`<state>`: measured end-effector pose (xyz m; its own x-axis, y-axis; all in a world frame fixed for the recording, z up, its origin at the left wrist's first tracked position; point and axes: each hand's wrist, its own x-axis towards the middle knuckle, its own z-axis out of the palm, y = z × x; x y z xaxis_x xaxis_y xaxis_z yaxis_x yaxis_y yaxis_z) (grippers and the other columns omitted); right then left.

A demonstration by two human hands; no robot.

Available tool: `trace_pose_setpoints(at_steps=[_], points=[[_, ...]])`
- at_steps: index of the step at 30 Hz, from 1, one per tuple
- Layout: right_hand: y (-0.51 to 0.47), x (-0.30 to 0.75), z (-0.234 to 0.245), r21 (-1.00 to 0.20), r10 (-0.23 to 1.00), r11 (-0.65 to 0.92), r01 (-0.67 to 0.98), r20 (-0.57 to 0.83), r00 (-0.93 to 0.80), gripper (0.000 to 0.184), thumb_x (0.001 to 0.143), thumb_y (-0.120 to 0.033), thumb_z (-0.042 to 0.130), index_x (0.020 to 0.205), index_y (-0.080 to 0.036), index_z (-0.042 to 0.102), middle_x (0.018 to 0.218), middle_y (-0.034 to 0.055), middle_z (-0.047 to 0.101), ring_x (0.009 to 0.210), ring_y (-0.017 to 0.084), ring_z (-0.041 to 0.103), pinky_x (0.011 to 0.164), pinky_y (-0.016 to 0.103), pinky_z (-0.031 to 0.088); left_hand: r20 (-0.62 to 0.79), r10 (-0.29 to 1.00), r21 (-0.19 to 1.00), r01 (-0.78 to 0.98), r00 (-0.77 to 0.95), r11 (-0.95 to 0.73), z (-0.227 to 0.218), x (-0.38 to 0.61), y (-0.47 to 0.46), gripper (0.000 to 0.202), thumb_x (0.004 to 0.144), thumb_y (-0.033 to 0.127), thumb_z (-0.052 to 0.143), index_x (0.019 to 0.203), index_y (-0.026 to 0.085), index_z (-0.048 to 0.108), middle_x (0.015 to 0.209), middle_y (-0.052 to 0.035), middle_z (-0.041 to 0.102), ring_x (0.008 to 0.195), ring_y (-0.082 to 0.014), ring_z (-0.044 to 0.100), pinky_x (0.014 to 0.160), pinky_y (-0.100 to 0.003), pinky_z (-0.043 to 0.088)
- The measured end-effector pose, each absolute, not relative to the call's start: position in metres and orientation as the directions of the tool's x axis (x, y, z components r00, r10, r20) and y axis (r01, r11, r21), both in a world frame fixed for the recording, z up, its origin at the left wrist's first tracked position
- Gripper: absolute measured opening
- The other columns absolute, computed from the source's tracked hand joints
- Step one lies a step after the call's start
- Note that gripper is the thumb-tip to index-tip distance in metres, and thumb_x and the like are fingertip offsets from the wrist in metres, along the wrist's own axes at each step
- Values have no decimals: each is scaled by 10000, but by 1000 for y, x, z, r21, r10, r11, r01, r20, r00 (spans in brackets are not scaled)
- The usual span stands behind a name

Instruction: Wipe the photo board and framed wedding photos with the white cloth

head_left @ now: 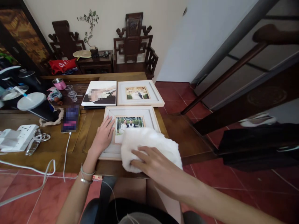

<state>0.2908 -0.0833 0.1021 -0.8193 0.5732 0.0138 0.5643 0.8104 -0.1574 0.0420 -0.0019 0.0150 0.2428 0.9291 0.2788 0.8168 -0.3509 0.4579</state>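
Note:
A white picture frame (130, 112) with a photo of two people lies flat on the near edge of the wooden table (88, 124). My left hand (104, 134) rests flat on the frame's left border, fingers stretched out. My right hand (146, 160) presses a fluffy white cloth (149, 141) onto the frame's lower right part, fingers spread over the cloth. The cloth hides that corner of the frame.
Behind lie a second white frame (139, 92) and a frameless photo print (100, 93). To the left are a phone (70, 119) on a cable, a white power strip (22, 137), cups (71, 92) and a dark lidded cup (37, 105). Carved chairs (134, 43) stand at the wall.

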Motion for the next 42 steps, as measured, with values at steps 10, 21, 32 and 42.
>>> trace_pose_setpoints(at_steps=[10,21,32,42], points=[[30,298,61,110,769,602,791,186,-611,748,696,123,431,1308,-284,567,1517,81,430,1379,402,347,1026,728,307,261,932,453,821,252,-349,14,41,0,428,1001,286,357,1389,174,499,1514,-135,434,1467,-269,278,1154,-550,305],[-70,292,81,-138,633,770,623,44,-773,590,716,17,547,1207,-301,630,1417,85,522,1290,407,435,1023,668,348,259,934,464,816,247,-345,16,42,-1,435,1002,293,350,1386,156,502,1512,-138,437,1465,-269,282,1168,-541,291],[-45,273,69,-181,651,747,640,0,-759,588,736,14,517,1208,-308,657,1484,68,474,1331,366,436,1071,606,367,241,939,511,791,245,-337,15,40,-1,438,1007,283,333,1377,131,510,1508,-150,438,1463,-267,290,1163,-552,299],[54,261,52,18,741,653,757,191,-643,694,744,107,395,1314,-244,580,1535,75,398,1444,413,206,1078,754,237,297,925,544,753,239,-369,12,37,2,433,987,267,368,1366,124,522,1462,-169,493,1445,-269,333,1154,-527,330]])
